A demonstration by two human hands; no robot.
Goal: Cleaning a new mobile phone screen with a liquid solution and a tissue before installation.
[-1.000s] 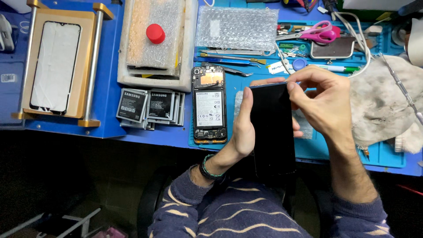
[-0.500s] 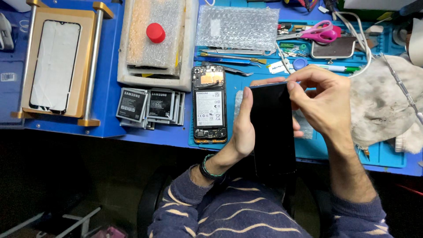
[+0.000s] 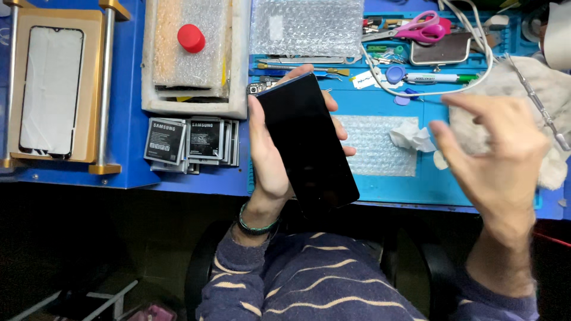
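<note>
My left hand (image 3: 269, 160) grips a black phone (image 3: 309, 142), screen up and dark, tilted with its top toward the upper left. Fingers wrap round both long edges. It is held over the front edge of the blue work mat (image 3: 404, 190). My right hand (image 3: 496, 160) hovers to the right, blurred, fingers apart and holding nothing, above a grey-white cloth (image 3: 535, 83). A small piece of bubble wrap (image 3: 377, 145) and a crumpled white tissue (image 3: 412, 135) lie on the mat between the hands.
A stack of phone batteries (image 3: 190, 141) lies left of the phone. Behind stand a foam tray with a red cap (image 3: 191, 38), a bubble-wrap bag (image 3: 306, 27), pink scissors (image 3: 416, 30), a white cable (image 3: 416, 92) and a wooden jig holding a screen glass (image 3: 50, 89).
My right hand has let go of the phone and moved away to the right. The left hand tilted the phone and now covers the opened phone that lay beside the batteries.
</note>
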